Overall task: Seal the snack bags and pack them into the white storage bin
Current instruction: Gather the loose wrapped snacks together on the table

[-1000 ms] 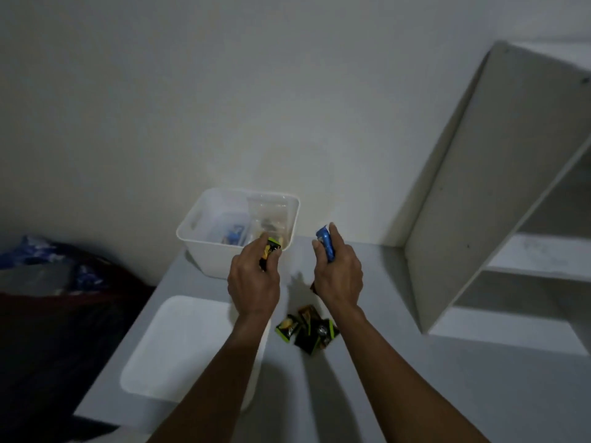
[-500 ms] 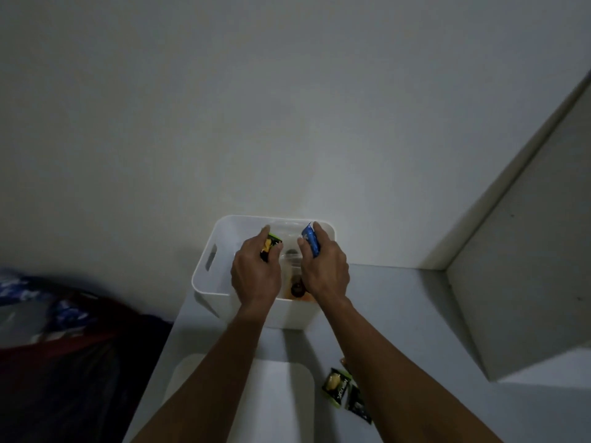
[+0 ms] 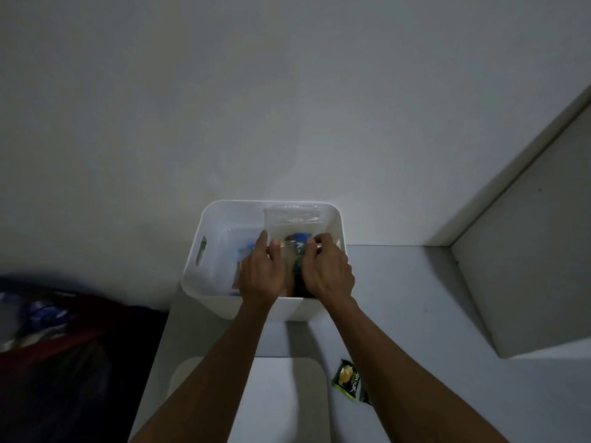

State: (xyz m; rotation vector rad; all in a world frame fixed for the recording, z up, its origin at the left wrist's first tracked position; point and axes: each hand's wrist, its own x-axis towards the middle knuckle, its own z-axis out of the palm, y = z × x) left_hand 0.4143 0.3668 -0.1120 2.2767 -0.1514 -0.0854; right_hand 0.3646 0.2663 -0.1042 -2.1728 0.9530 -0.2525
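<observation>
We see the white storage bin backed against the wall, its left half open, bare desk to its right. Our left hand and right hand reach inside, fingers curled on a clear bag holding a blue snack packet. A green snack bag lies near the white lid. The room is dim.

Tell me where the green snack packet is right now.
In the head view the green snack packet lies on the table, outside the white storage bin, low and right of centre, beside the right forearm and the white lid.
</observation>
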